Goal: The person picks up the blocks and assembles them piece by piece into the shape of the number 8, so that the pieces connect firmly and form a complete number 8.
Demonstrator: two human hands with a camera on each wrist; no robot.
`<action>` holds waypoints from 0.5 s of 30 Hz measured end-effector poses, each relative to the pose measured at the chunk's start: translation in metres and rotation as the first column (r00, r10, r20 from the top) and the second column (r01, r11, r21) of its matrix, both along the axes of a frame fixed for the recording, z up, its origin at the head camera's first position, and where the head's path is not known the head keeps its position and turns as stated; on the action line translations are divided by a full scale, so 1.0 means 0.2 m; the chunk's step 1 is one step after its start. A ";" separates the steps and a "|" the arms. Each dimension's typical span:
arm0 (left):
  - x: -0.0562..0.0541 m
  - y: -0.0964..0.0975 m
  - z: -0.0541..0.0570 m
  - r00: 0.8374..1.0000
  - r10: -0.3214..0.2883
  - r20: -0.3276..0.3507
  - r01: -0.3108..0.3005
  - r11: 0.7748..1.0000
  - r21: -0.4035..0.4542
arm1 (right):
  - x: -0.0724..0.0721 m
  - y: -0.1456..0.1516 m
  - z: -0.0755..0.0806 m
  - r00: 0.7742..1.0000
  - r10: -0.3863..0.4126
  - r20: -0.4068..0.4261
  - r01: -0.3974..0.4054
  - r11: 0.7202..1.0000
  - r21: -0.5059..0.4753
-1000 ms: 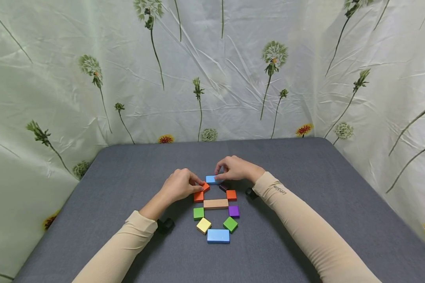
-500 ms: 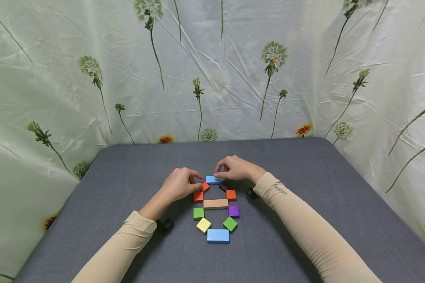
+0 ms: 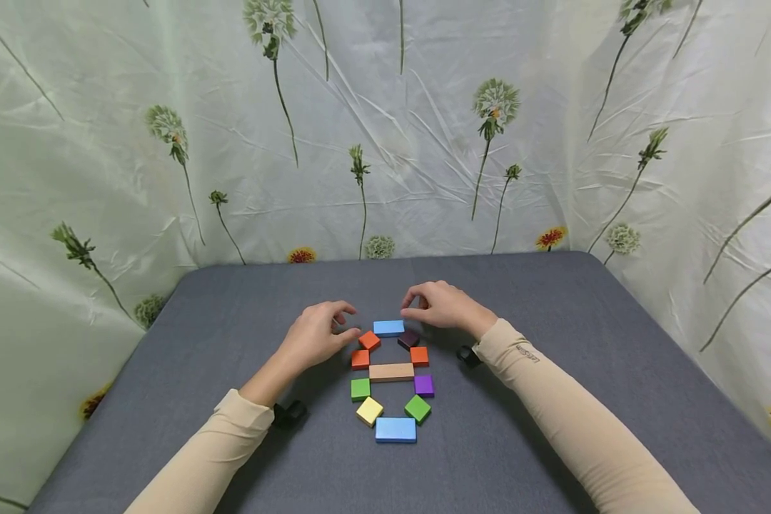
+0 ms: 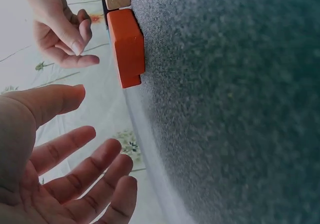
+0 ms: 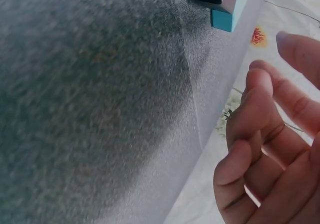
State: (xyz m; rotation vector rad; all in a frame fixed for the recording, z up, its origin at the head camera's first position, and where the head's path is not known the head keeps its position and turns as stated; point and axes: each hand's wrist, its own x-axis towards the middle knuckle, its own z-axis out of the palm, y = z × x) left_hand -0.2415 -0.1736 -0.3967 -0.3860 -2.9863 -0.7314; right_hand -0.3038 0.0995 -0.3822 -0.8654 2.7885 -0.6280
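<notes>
Wooden blocks form a closed figure-eight outline on the table in the head view. At its far end lies a blue block (image 3: 388, 328), flanked by a tilted orange block (image 3: 369, 341) and a dark block (image 3: 407, 339). My left hand (image 3: 315, 334) hovers left of the tilted orange block, thumb and fingers apart, holding nothing. Beyond the dark block, to the right, my right hand (image 3: 446, 307) is raised with loosely bent fingers and nothing between them. In the left wrist view an orange block (image 4: 127, 44) stands just past the left fingertips. A blue block's end (image 5: 222, 19) shows in the right wrist view.
A tan bar (image 3: 391, 373) crosses the outline's middle. Nearer lie a purple block (image 3: 424, 385), a yellow block (image 3: 370, 411), two green blocks and a large blue block (image 3: 395, 430). Behind the grey table (image 3: 520, 428) hangs a flowered curtain (image 3: 424, 200).
My left hand has come off the tilted orange block and drawn back left, its fingers spreading. My right hand has left the far blue block and moved right. The blocks stay in place.
</notes>
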 end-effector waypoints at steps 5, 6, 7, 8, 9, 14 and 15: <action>0.03 -0.03 0.01 1.000 0.018 -0.010 -0.018 1.000 -0.015 | 0.03 0.04 0.01 0.998 -0.055 -0.034 0.054 0.998 -0.012; 0.03 -0.03 0.01 1.000 0.022 -0.011 -0.022 1.000 -0.016 | 0.03 0.05 0.02 0.997 -0.066 -0.039 0.065 0.998 -0.015; 0.04 -0.04 0.01 1.000 0.026 -0.011 -0.026 1.000 -0.015 | 0.04 0.05 0.02 0.996 -0.076 -0.043 0.075 0.997 -0.020; 0.04 -0.04 0.01 0.999 0.029 -0.014 -0.029 0.999 -0.014 | 0.05 0.06 0.02 0.995 -0.083 -0.050 0.082 0.996 -0.021; 0.05 -0.04 0.01 0.999 0.033 -0.017 -0.033 0.999 -0.013 | 0.05 0.07 0.02 0.994 -0.087 -0.058 0.086 0.996 -0.024; 0.08 -0.06 0.02 0.998 0.055 -0.042 -0.055 0.998 -0.007 | 0.09 0.11 0.03 0.991 -0.102 -0.084 0.097 0.993 -0.064; 0.08 -0.06 0.02 0.997 0.060 -0.045 -0.060 0.998 -0.006 | 0.10 0.12 0.03 0.991 -0.102 -0.089 0.096 0.993 -0.076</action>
